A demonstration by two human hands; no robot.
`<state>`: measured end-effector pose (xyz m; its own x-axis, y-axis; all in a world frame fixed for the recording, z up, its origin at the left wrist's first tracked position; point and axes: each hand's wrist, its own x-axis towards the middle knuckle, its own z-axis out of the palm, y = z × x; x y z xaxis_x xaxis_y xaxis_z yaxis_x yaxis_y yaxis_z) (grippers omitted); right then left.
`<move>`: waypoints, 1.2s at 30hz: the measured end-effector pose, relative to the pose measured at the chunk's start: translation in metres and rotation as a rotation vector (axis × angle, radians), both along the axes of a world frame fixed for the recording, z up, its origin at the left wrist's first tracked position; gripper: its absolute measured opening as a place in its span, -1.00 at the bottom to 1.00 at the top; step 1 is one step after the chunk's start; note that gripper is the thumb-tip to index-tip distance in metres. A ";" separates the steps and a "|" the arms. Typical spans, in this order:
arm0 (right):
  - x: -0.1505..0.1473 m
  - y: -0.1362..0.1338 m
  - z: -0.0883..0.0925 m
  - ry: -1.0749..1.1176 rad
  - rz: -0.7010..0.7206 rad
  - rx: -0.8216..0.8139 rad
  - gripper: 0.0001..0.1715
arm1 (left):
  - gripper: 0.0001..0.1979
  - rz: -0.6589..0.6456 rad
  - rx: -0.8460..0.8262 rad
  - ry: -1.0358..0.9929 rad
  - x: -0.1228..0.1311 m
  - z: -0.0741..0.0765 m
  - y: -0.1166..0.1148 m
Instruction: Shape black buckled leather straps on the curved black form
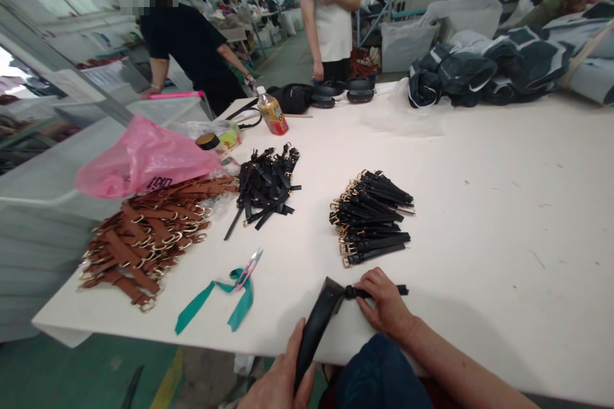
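My left hand (283,374) is closed around a long black piece (316,323) with a broad, squared end; its exact kind I cannot make out. This piece slants up from the table's near edge. Its upper end meets the buckle end of a short black strap (400,290). My right hand (381,300) pinches that strap against the white table, and the strap's tail sticks out to the right. Just beyond my hands lies a fanned row of black buckle straps (371,214), gold buckles on the left.
Farther left is a loose heap of black straps (268,182). Pink-handled scissors (248,270) lie on a teal ribbon (196,307). Brown straps with metal rings (139,236) sit under a pink bag (148,160). A bottle (272,112) stands behind. Two people stand across the table.
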<state>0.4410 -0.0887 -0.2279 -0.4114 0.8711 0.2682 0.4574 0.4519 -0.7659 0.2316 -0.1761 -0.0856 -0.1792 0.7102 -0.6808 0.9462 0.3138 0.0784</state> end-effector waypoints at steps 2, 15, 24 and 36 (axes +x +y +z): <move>0.000 0.000 0.000 0.005 -0.005 0.004 -0.75 | -0.46 -0.020 0.017 0.027 0.004 -0.001 0.003; 0.001 -0.001 -0.004 -0.011 0.019 0.002 -0.74 | -0.48 -0.064 0.084 -0.029 -0.009 -0.004 0.001; -0.009 0.002 -0.002 -0.177 -0.018 0.040 -0.59 | -0.49 -0.069 0.065 0.011 -0.002 0.005 0.007; -0.010 0.005 -0.007 -0.013 -0.013 -0.008 -0.78 | -0.52 -0.085 0.183 -0.007 -0.006 -0.002 0.004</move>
